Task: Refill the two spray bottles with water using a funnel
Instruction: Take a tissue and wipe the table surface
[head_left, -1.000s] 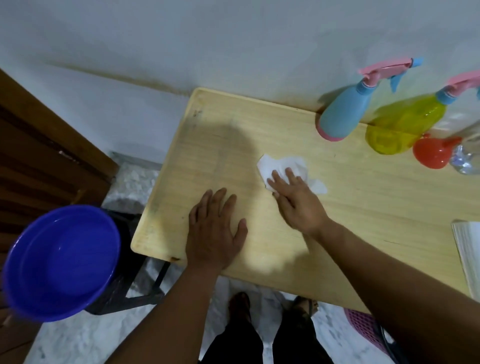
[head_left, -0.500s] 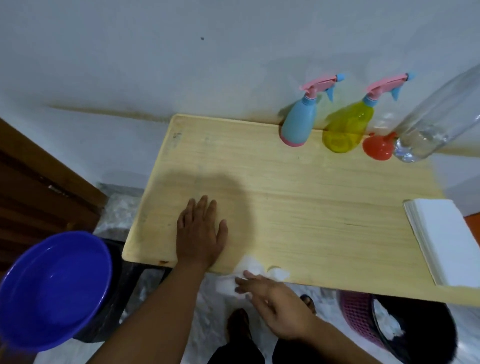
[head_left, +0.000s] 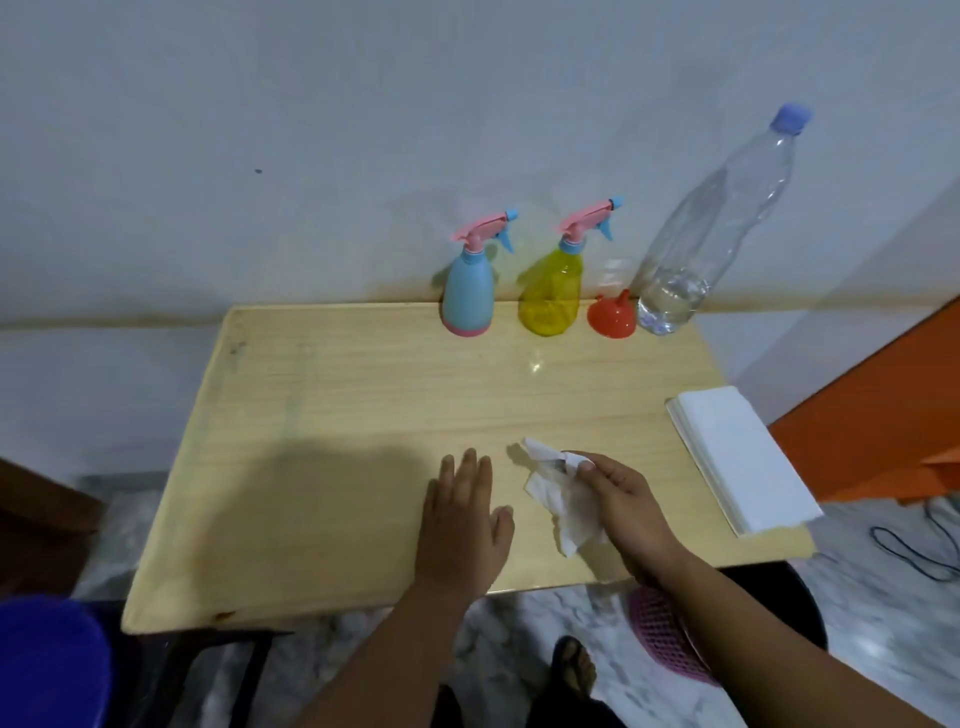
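fingers (head_left: 589, 466) pinch tissue (head_left: 558, 499) — funnel (head_left: 611, 316) well apart — far edge

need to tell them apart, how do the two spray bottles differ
The blue spray bottle is opaque; the yellow spray bottle is see-through. The blue spray bottle stands further left, the yellow spray bottle next to the red funnel. Both stand upright at the wall with pink trigger heads screwed on.

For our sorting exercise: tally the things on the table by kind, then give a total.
Spray bottles: 2, blue and yellow
Water bottle: 1
Funnel: 1
Stack of paper napkins: 1
Crumpled tissue, held in the right hand: 1
Total: 6
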